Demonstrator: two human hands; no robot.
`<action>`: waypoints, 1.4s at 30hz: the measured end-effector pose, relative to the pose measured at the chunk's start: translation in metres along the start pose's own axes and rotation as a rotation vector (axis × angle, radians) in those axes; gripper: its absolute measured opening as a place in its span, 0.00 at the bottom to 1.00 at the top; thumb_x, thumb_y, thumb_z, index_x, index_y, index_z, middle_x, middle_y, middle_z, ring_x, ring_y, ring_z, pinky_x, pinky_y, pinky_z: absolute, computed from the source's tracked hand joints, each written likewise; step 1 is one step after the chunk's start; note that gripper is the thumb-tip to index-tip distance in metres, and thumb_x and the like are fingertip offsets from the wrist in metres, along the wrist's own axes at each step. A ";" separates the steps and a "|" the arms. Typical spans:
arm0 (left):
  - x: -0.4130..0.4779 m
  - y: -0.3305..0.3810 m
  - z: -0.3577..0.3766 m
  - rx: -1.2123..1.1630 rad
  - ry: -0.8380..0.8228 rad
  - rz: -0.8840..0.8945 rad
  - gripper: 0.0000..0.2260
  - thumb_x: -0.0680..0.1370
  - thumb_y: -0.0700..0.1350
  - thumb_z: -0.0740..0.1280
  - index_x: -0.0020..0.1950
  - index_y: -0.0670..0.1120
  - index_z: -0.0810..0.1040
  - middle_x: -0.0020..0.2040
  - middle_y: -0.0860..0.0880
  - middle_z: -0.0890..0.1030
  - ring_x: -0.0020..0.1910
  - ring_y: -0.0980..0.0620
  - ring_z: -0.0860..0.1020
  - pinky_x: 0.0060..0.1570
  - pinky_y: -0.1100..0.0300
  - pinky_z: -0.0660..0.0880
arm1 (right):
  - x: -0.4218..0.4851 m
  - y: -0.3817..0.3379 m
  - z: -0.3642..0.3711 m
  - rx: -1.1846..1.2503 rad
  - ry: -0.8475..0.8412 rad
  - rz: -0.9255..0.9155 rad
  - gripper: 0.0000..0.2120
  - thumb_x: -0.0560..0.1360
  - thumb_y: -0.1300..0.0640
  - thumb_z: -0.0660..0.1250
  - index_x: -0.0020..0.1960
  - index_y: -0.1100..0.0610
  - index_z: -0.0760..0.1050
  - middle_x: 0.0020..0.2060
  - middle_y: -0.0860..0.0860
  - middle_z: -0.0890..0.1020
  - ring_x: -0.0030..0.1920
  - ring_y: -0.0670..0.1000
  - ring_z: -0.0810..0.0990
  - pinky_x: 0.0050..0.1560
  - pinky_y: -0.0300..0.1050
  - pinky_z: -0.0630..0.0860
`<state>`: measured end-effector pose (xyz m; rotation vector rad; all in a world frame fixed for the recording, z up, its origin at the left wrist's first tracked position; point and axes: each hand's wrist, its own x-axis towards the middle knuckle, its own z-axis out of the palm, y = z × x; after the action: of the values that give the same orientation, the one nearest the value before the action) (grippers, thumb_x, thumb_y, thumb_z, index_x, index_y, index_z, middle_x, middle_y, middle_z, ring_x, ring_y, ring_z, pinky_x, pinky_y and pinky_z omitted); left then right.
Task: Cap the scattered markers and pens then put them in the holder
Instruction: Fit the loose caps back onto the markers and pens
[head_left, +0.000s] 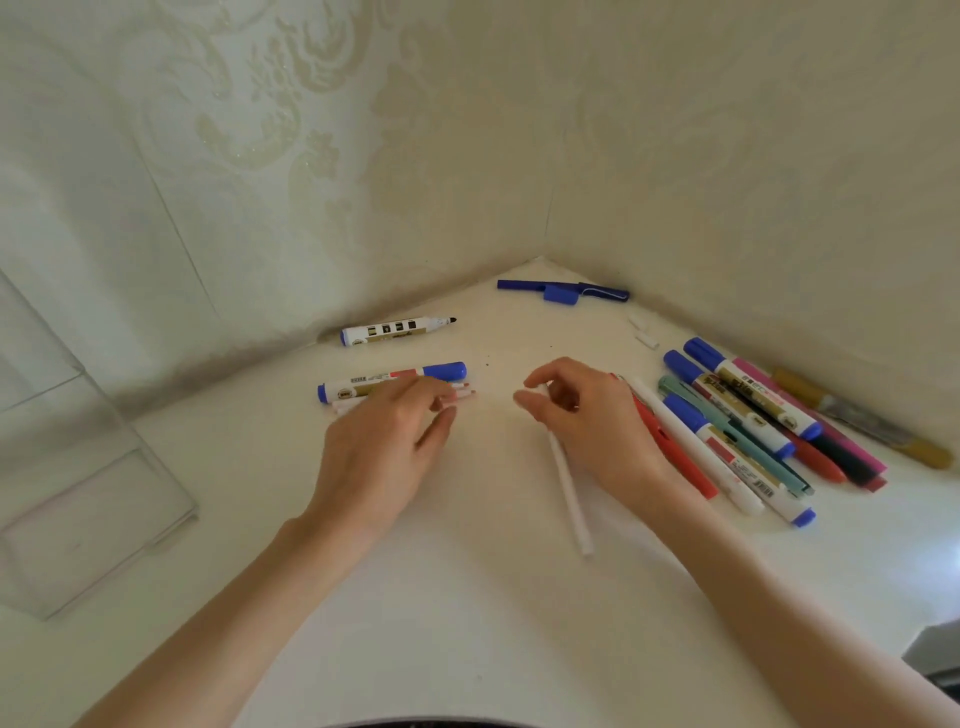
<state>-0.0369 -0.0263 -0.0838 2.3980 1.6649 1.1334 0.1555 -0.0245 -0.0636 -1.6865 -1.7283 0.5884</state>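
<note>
my right hand (587, 415) pinches a white pen (569, 488) near its top, the rest trailing below my palm. my left hand (384, 441) lies loose, fingers straight, over 2 thin pens (465, 391) just beside a blue marker (395, 376). the clear holder (104, 493) stands well left of them.

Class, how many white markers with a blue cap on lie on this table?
4. One marker beside the left hand; three in the right-hand pile. More may hide beneath the hands.
</note>
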 end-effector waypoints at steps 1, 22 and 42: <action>0.004 -0.005 0.002 0.050 -0.014 -0.019 0.05 0.73 0.45 0.70 0.48 0.49 0.80 0.45 0.51 0.80 0.42 0.50 0.78 0.33 0.61 0.67 | 0.000 0.002 0.002 -0.081 -0.034 -0.024 0.09 0.75 0.48 0.65 0.53 0.49 0.75 0.40 0.47 0.78 0.40 0.43 0.76 0.38 0.29 0.69; 0.027 -0.032 0.019 0.120 -0.171 -0.032 0.05 0.73 0.45 0.70 0.47 0.46 0.81 0.45 0.47 0.78 0.45 0.44 0.75 0.44 0.54 0.67 | 0.123 0.090 -0.076 -0.410 -0.009 0.191 0.13 0.74 0.61 0.66 0.58 0.63 0.75 0.57 0.60 0.77 0.53 0.56 0.75 0.51 0.43 0.68; 0.019 -0.030 0.006 -0.137 -0.288 -0.202 0.09 0.74 0.46 0.69 0.52 0.48 0.76 0.45 0.53 0.73 0.45 0.53 0.72 0.47 0.58 0.70 | 0.043 0.003 -0.006 -0.350 -0.024 -0.344 0.16 0.78 0.61 0.61 0.65 0.55 0.72 0.50 0.51 0.76 0.46 0.51 0.77 0.47 0.41 0.73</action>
<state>-0.0544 0.0045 -0.0890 2.1323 1.6302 0.8004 0.1627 0.0172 -0.0557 -1.5509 -2.1736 0.1539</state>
